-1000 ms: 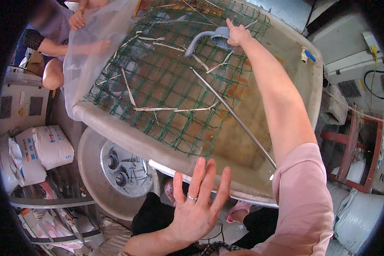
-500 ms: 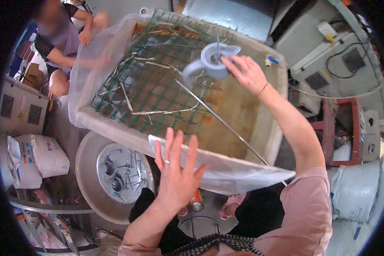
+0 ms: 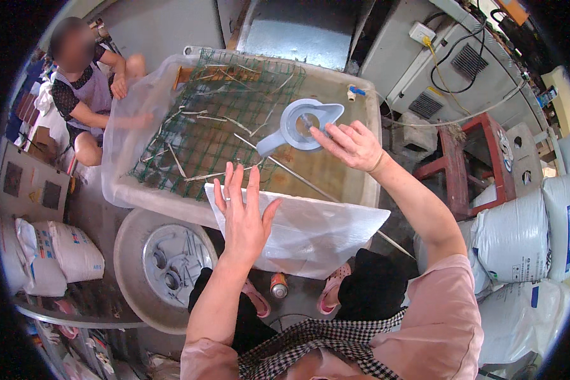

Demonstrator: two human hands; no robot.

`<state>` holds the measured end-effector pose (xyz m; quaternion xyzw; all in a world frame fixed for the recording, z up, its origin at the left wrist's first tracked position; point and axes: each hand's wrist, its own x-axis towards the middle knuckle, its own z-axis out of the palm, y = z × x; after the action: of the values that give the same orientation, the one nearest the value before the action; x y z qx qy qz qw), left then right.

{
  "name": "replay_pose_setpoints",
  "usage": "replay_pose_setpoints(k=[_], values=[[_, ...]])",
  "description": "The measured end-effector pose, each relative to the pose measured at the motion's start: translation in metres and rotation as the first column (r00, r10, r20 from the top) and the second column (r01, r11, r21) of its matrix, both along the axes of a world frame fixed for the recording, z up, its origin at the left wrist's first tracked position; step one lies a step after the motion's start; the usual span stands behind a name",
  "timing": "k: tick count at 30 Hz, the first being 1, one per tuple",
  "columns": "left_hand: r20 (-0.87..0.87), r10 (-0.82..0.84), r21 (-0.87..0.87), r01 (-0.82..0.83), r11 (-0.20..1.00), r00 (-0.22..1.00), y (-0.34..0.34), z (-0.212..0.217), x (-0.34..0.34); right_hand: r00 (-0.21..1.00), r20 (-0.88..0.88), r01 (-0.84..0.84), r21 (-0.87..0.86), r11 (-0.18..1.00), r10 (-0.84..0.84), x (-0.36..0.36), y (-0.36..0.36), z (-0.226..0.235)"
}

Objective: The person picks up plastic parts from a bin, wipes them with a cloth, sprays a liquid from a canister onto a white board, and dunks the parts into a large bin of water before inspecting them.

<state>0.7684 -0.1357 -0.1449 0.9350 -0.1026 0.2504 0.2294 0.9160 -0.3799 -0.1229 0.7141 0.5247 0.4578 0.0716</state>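
My right hand (image 3: 354,147) has its fingertips pinched at the inner edge of a blue-grey plastic ring-shaped part (image 3: 285,125), which has a pouring spout and a stubby handle, like the top of a jug. A small stick shows inside the ring. The part is over a tub (image 3: 375,120) of brownish water. My left hand (image 3: 242,221) is open with its fingers spread, above a translucent white plastic sheet (image 3: 310,237) draped over the tub's near edge. Whether it touches the sheet I cannot tell. Beneath the plastic part, a thin metal rod (image 3: 304,180) runs across the tub.
Green netting (image 3: 228,95) with pale strips covers the tub's left part. A round basin (image 3: 130,253) of grey plastic parts stands at left. A spray can (image 3: 278,285) is between my feet. Another person (image 3: 85,95) sits at far left. Sacks (image 3: 513,237) and a red frame (image 3: 446,174) stand right.
The view has shifted. My right hand has brought the plastic part lower and nearer over the tub, its handle now pointing left and nearer to me. My left hand stays open beside the sheet.
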Motion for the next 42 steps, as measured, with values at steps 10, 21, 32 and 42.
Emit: replay_pose_setpoints(k=[10,21,32,42], values=[[0.108,-0.035,-0.012,0.037,0.999,0.993,-0.020,0.001,0.015,0.999,-0.032,0.025,0.066,0.998,-0.023,-0.013,-0.006,0.003],[0.225,-0.027,0.116,0.001,0.993,0.974,-0.041,0.002,0.029,0.969,-0.246,0.026,0.180,0.983,0.019,-0.031,0.004,-0.005],[0.193,-0.065,-0.104,0.087,0.991,0.979,-0.047,0.000,0.029,0.961,-0.264,0.000,0.311,0.950,0.086,-0.037,0.018,-0.010],[0.222,-0.024,-0.451,0.124,0.884,0.975,-0.036,-0.002,0.032,0.987,-0.155,0.075,0.306,0.949,-0.028,-0.048,0.035,-0.010]])
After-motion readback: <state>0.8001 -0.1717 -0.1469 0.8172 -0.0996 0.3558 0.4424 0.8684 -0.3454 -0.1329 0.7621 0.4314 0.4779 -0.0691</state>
